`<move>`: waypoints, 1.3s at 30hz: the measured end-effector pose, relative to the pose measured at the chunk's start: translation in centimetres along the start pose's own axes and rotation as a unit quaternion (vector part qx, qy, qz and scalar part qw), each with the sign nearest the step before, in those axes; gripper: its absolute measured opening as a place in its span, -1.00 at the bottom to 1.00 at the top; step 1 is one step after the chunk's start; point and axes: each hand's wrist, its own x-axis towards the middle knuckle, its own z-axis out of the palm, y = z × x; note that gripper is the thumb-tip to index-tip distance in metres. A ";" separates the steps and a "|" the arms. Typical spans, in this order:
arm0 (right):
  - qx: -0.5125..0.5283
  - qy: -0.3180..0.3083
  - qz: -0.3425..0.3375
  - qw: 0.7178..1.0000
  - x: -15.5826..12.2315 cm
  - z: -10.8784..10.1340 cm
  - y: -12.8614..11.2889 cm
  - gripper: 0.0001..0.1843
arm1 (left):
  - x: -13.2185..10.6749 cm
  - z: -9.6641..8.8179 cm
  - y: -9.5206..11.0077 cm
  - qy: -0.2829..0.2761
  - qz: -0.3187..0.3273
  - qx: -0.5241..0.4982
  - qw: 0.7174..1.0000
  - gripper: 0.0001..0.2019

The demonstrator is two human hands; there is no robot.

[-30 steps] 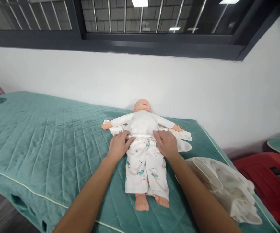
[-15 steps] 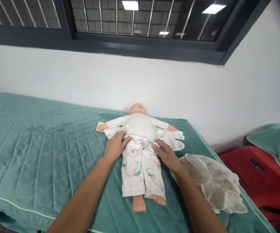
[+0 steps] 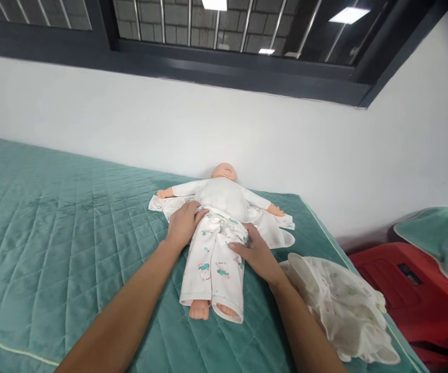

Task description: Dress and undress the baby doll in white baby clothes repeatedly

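Observation:
A baby doll [image 3: 224,194] lies on its back, its head toward the wall and its arms spread wide. It wears a white long-sleeved top and white printed baby pants [image 3: 216,264]; the feet show at the cuffs. My left hand [image 3: 183,223] is closed on the waistband at the picture's left side of the waist. On the other side my right hand [image 3: 257,254] grips the pants at the hip, thumb on top, the other fingers partly hidden. Beneath the doll a white printed baby shirt [image 3: 276,233] lies spread out.
A quilted green bed cover [image 3: 72,233] lies under everything. Crumpled pale cloth [image 3: 344,305] rests near my right forearm. A red case [image 3: 406,285] stands past the bed's right edge, partly under green fabric [image 3: 442,238]. Behind the bed is a white wall [image 3: 150,124] below a barred window.
The doll's legs and pants have swung leftward, and the cuffs now cover more of the feet. My right hand has moved slightly down and left along the hip; my left hand stays at the waistband.

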 end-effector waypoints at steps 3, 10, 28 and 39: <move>-0.009 0.002 -0.003 1.000 -0.1 0.0 0.0 -0.50 | -1.6 -0.7 0.5 0.013 -0.008 0.007 1.000 -0.65; -0.043 0.031 -0.027 0.998 0.0 0.0 0.4 -0.68 | -9.0 -2.5 1.0 0.020 0.018 -0.080 0.996 -0.65; -0.031 0.007 0.012 0.999 -9.0 2.2 -3.2 -0.69 | -7.7 -2.1 -0.1 -0.036 -0.035 -0.299 0.953 -0.63; -0.027 0.072 0.011 0.997 -7.6 2.7 -3.1 -0.69 | -14.8 -4.7 0.5 -0.119 -0.049 -0.339 0.932 -0.57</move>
